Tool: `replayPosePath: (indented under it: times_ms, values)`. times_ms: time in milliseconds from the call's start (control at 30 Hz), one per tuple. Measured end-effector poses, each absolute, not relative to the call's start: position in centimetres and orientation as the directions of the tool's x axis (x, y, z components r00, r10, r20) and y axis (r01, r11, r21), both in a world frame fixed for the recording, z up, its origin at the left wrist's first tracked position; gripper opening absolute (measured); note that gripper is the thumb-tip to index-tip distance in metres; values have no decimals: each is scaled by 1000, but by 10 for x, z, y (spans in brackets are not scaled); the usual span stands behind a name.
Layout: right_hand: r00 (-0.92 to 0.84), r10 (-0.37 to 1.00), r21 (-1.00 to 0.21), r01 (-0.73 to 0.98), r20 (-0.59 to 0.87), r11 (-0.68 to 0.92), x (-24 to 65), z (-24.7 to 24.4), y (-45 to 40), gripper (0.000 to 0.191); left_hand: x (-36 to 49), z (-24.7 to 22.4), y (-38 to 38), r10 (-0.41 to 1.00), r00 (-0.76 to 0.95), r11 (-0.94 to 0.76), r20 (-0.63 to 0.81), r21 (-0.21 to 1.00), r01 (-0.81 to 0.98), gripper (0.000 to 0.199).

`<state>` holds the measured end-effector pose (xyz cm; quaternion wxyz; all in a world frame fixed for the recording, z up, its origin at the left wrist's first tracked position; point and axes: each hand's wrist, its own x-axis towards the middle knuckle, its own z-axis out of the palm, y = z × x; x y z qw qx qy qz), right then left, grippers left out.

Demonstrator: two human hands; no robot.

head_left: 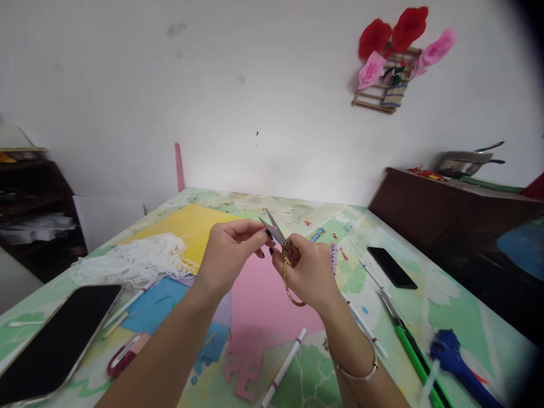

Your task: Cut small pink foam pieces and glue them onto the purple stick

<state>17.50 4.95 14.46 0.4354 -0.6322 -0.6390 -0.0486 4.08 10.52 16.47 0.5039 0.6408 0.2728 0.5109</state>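
My right hand (310,269) grips small scissors (279,236) by their gold-coloured handles, and the blades are spread apart, pointing up and left. My left hand (232,246) is closed in a pinch right beside the blades. A tiny pink bit shows between the blades near the left fingertips; what the fingers hold is mostly hidden. Beneath both hands lies a pink paper sheet (272,306), with a cut pink paper piece (244,368) at its near edge. A yellow sheet (193,218) and blue paper (157,303) lie to the left.
White string (140,258) is heaped at left, near a large phone (63,340) and a pink-and-maroon cutter (127,354). On the right are a smaller phone (391,266), green-handled scissors (410,340) and a blue glue gun (459,362). White markers (284,368) lie around. A wall bounds the table's back.
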Motion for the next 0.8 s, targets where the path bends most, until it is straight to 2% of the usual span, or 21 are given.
replayPosePath:
  times_ms: [233,800]
  values:
    - [178,753,-469,863,633,190,175,145,50,25,42,163,106,861,330,-342,387,921,-186,19]
    - [203,727,-474,860,656,188,174,144,51,26,45,160,105,880,346,-217,326,923,-317,12]
